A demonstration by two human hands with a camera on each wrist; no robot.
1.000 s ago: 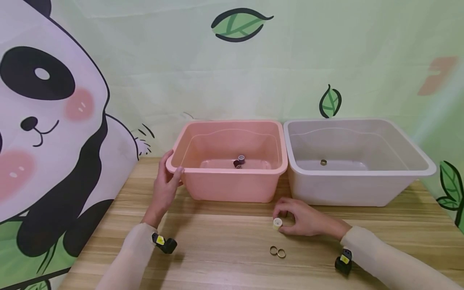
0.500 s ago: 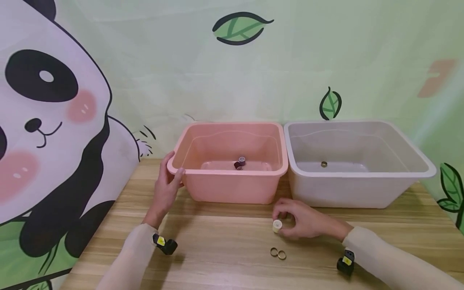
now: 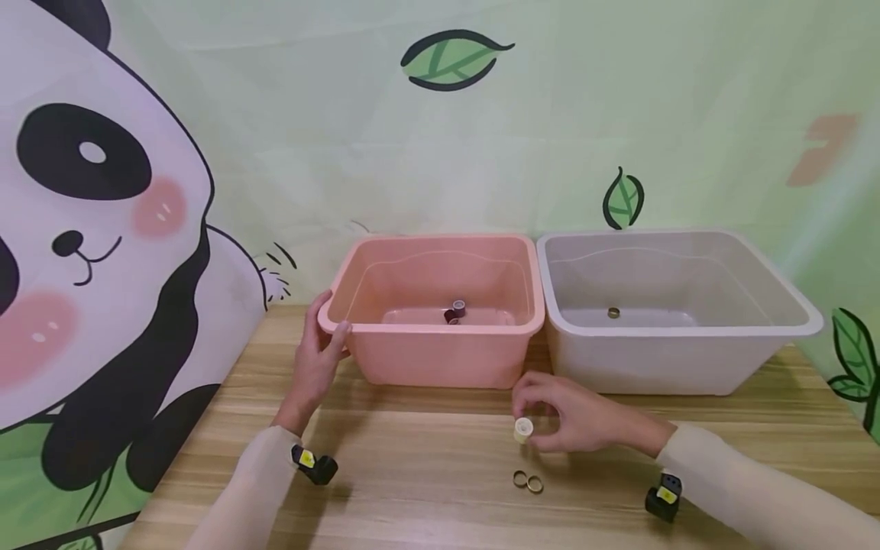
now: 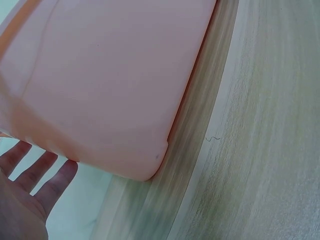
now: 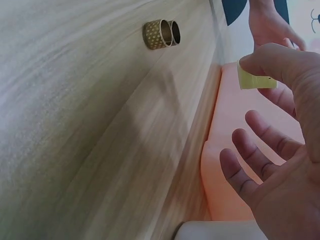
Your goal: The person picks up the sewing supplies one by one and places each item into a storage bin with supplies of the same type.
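My right hand pinches a small spool of pale yellow thread between thumb and index finger, in front of the gap between two plastic tubs. In the right wrist view the spool shows white ends, and the other fingers are spread loosely. My left hand grips the front left corner of the pink tub, thumb on the rim and fingers around the outside. The left wrist view has those fingertips under the tub's rim. Two gold-coloured rings lie on the table just nearer than the spool.
Inside the pink tub lie several small dark spools. To its right, rims together, stands a light grey tub holding one gold ring. Both tubs stand on a wood-grain table, before a green panda-print cloth.
The scene sits slightly lower in the head view as the camera shifts. My right hand has moved only slightly with the spool; the left keeps its grip on the tub.
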